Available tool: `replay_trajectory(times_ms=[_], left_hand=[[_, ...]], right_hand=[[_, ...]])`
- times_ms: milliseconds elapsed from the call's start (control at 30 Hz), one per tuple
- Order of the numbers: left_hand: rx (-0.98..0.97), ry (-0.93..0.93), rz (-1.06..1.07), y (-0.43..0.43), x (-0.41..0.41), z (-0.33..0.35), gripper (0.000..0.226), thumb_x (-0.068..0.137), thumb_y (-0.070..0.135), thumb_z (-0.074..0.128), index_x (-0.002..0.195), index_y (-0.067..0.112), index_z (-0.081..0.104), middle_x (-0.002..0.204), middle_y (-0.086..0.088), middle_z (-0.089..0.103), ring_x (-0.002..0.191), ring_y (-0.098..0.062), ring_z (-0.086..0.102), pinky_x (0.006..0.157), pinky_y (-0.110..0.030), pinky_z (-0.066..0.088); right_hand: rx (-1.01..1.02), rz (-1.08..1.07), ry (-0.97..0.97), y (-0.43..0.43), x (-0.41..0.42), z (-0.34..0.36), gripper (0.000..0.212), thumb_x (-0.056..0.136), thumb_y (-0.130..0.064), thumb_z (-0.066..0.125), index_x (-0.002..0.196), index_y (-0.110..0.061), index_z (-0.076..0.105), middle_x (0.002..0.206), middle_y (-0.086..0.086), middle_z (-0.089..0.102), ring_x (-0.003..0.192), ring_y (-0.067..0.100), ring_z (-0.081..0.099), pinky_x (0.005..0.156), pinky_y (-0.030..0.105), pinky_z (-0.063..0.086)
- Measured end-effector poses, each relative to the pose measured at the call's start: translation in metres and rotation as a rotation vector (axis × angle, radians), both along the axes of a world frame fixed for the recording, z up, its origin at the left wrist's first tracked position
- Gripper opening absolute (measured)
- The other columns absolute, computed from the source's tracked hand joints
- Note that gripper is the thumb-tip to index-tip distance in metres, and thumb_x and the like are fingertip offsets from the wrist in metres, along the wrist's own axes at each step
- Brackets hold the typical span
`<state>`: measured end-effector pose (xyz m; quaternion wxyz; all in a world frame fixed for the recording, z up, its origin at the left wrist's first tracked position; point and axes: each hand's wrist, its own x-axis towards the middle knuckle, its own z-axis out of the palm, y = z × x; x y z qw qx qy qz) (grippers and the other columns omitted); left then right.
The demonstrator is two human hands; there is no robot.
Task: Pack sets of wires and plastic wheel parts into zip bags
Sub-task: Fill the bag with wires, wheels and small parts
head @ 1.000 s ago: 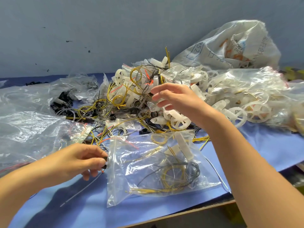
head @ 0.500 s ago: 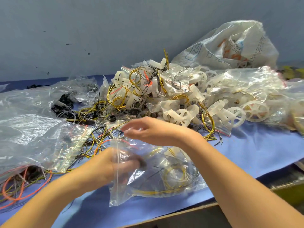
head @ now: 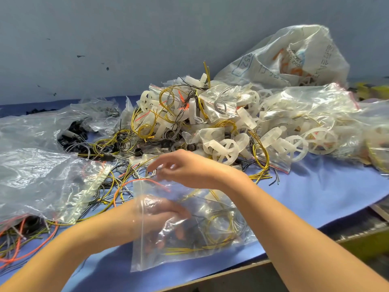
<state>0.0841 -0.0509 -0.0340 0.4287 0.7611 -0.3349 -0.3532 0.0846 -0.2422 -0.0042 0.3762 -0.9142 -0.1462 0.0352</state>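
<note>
A clear zip bag lies at the table's near edge with coiled yellow and grey wires inside. My left hand is inside the bag and shows through the plastic. Its fingers are loosely bent, and the creased plastic hides whether they hold a part. My right hand hovers over the bag's top edge, its blurred fingertips pinching the plastic lip there. Behind it rises a pile of white plastic wheels and loose yellow wire coils.
Crumpled clear bags cover the left of the blue table, with orange wires under them. Filled bags of wheels and a big printed sack lie at the right rear. Small black parts sit left of the pile.
My left hand has gone from the bag's left edge to deep inside it. My right hand has come down from the wheel pile to the bag's top edge.
</note>
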Motion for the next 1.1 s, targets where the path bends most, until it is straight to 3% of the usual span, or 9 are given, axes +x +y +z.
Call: replay_trajectory(times_ms=[100,133,267,433,600,767,933,1033,1100], left_hand=[[-0.064,0.193,0.128,0.011,0.012,-0.002,0.021,0.087,0.020,0.070,0.108,0.018,0.073,0.088,-0.014,0.071,0.063,-0.017,0.060,0.051,-0.023,0.049],[-0.078,0.206,0.199,0.016,0.017,-0.002,0.021,0.085,0.020,0.071,0.105,0.014,0.074,0.082,-0.017,0.069,0.054,-0.019,0.057,0.044,-0.024,0.046],[-0.153,0.146,0.561,0.027,0.039,-0.002,0.022,0.092,0.023,0.057,0.093,0.011,0.075,0.062,-0.008,0.058,0.039,-0.013,0.044,0.033,-0.015,0.032],[-0.345,0.049,0.864,0.017,0.059,0.004,0.020,0.100,0.021,0.052,0.096,0.015,0.070,0.061,0.004,0.053,0.037,-0.004,0.041,0.038,-0.011,0.032],[-0.416,-0.214,0.828,-0.011,0.057,0.014,0.020,0.100,0.021,0.051,0.098,0.014,0.069,0.065,0.005,0.058,0.040,-0.006,0.043,0.037,-0.016,0.033],[-0.226,-0.589,0.596,-0.045,0.042,0.024,0.014,0.098,0.026,0.054,0.102,0.025,0.067,0.079,0.006,0.069,0.062,-0.002,0.061,0.061,-0.024,0.049],[-0.110,-0.678,0.495,-0.072,0.035,0.019,0.020,0.099,0.031,0.052,0.110,0.026,0.067,0.086,0.009,0.069,0.078,-0.005,0.063,0.064,-0.022,0.044],[-0.153,-0.716,0.537,-0.078,0.035,0.020,0.020,0.099,0.030,0.051,0.109,0.026,0.067,0.086,0.010,0.069,0.079,-0.005,0.063,0.063,-0.021,0.045],[-0.247,-0.719,0.575,-0.077,0.034,0.023,0.018,0.099,0.028,0.051,0.108,0.025,0.067,0.084,0.009,0.069,0.079,-0.008,0.065,0.065,-0.024,0.048]], right_hand=[[0.035,-0.149,-0.110,-0.011,-0.002,0.006,0.026,0.099,-0.022,0.048,0.116,-0.030,0.067,0.108,-0.008,0.070,0.084,0.013,0.069,0.068,0.027,0.056],[0.037,-0.205,-0.153,-0.016,-0.002,0.009,0.028,0.100,-0.022,0.047,0.116,-0.029,0.068,0.109,-0.007,0.070,0.086,0.014,0.068,0.068,0.027,0.054],[-0.022,-0.395,-0.261,-0.037,-0.004,0.012,0.032,0.103,-0.028,0.045,0.133,-0.026,0.055,0.118,-0.001,0.067,0.100,0.016,0.064,0.090,0.037,0.052],[-0.187,-0.570,-0.305,-0.063,-0.007,0.008,0.032,0.101,-0.031,0.043,0.131,-0.023,0.052,0.119,0.003,0.063,0.108,0.021,0.060,0.093,0.043,0.049],[-0.411,-0.583,-0.148,-0.075,-0.015,-0.011,0.040,0.101,-0.035,0.044,0.138,-0.022,0.047,0.129,0.008,0.050,0.119,0.028,0.051,0.099,0.044,0.044],[-0.409,-0.593,-0.167,-0.081,-0.014,-0.015,0.038,0.099,-0.028,0.045,0.136,-0.025,0.049,0.127,0.003,0.053,0.117,0.024,0.055,0.093,0.041,0.047],[-0.515,-0.594,-0.224,-0.082,-0.015,-0.018,0.036,0.099,-0.028,0.050,0.135,-0.025,0.052,0.122,0.001,0.055,0.112,0.026,0.054,0.086,0.038,0.043],[-0.582,-0.602,-0.280,-0.083,-0.016,-0.010,0.032,0.100,-0.034,0.048,0.130,-0.022,0.054,0.118,0.000,0.057,0.111,0.026,0.052,0.090,0.038,0.040],[-0.500,-0.608,-0.359,-0.083,-0.019,0.002,0.030,0.100,-0.037,0.049,0.125,-0.022,0.056,0.117,-0.002,0.061,0.108,0.023,0.053,0.093,0.040,0.044]])
